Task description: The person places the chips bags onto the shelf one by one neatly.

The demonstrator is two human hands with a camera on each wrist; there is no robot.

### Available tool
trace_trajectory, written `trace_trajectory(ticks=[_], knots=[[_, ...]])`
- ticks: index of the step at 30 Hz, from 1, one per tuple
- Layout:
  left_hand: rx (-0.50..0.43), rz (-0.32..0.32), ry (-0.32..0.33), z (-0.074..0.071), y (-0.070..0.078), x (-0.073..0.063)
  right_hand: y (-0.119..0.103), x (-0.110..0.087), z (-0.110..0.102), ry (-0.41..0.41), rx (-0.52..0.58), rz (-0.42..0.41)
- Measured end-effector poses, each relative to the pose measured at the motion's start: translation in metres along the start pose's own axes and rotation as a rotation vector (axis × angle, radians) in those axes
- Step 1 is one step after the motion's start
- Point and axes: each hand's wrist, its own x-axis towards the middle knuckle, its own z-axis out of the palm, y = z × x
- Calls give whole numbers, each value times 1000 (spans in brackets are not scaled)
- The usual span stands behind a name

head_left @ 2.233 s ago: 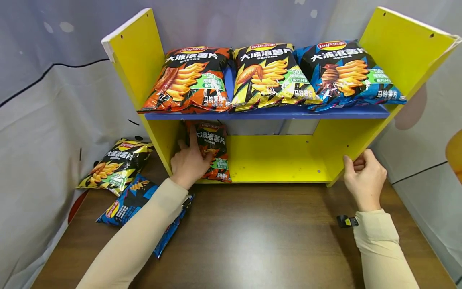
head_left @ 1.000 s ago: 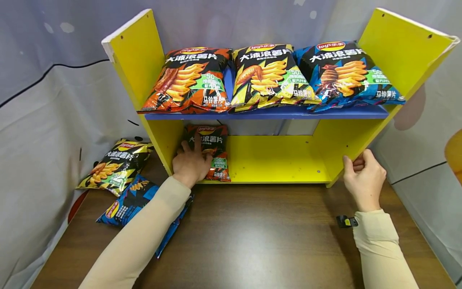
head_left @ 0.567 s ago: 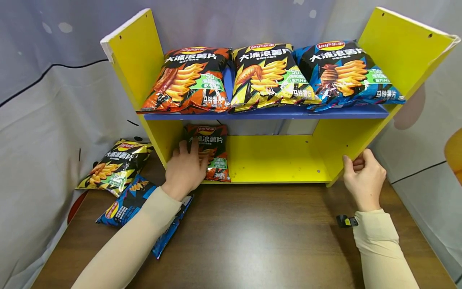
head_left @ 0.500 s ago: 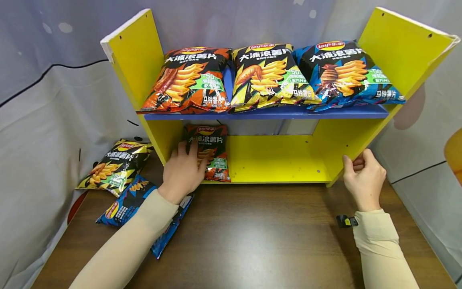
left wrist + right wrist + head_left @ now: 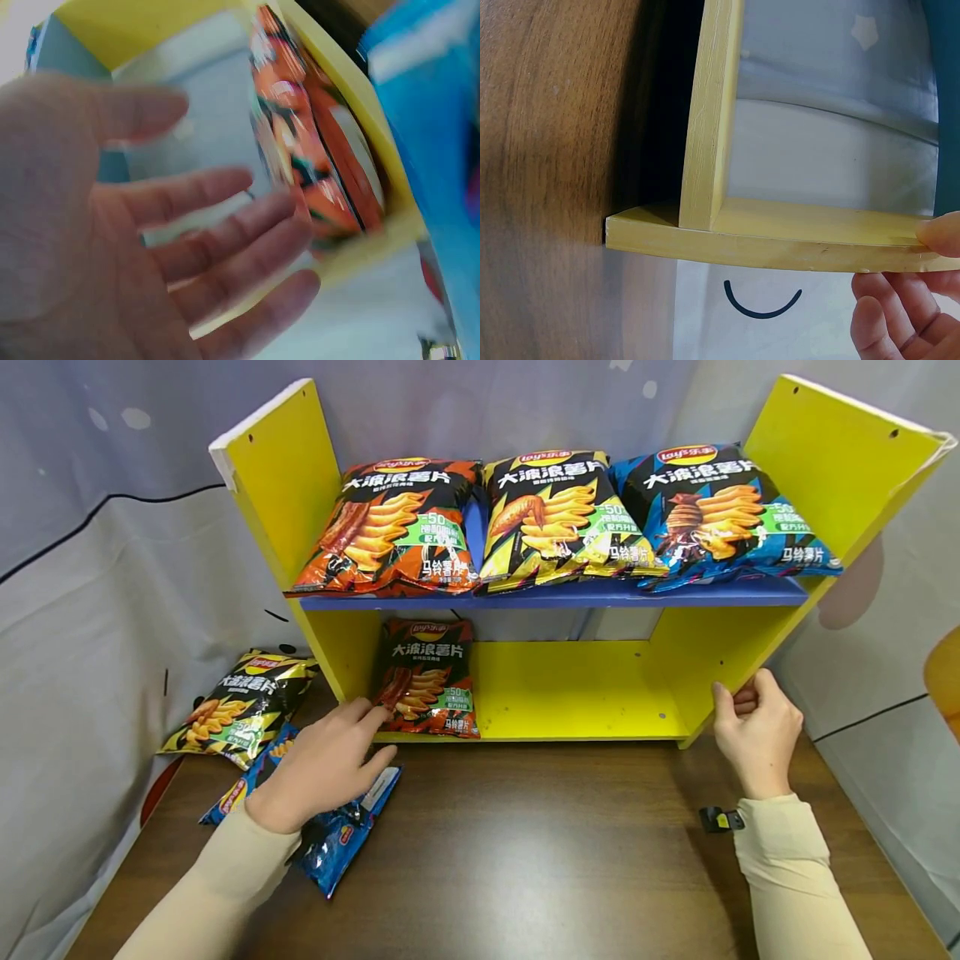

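An orange-and-black bag of potato chips (image 5: 431,681) stands at the left end of the lower shelf, leaning back. My left hand (image 5: 326,768) is just in front of its lower left corner, over a blue bag of chips (image 5: 341,839) on the table and hiding part of it. In the left wrist view the left hand (image 5: 165,225) has its fingers spread, with nothing held. My right hand (image 5: 761,735) pinches the front edge of the yellow shelf's right side panel (image 5: 795,251), thumb inside and fingers outside.
Orange (image 5: 397,527), yellow (image 5: 566,518) and blue (image 5: 727,514) chip bags stand in a row on the upper blue board (image 5: 555,597). Left of the shelf, a yellow bag (image 5: 243,706) lies against the curtain. A small black device (image 5: 722,820) sits at the right wrist.
My left hand has let go of the orange bag and drawn back left and toward me, over the blue bag. The orange bag now stands fully visible. The right hand has stayed put.
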Motion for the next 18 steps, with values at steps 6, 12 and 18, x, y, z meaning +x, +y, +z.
trace_trajectory(ticks=[6, 12, 18], knots=[[4, 63, -119, 0, -27, -16, 0, 0, -1, -5, -5, 5], [-43, 111, -190, 4, -55, -24, 0, -1, 0, -11, -3, 10], [-129, 96, -326, 8, -77, -26, 0, 0, 0, -16, -1, 11]])
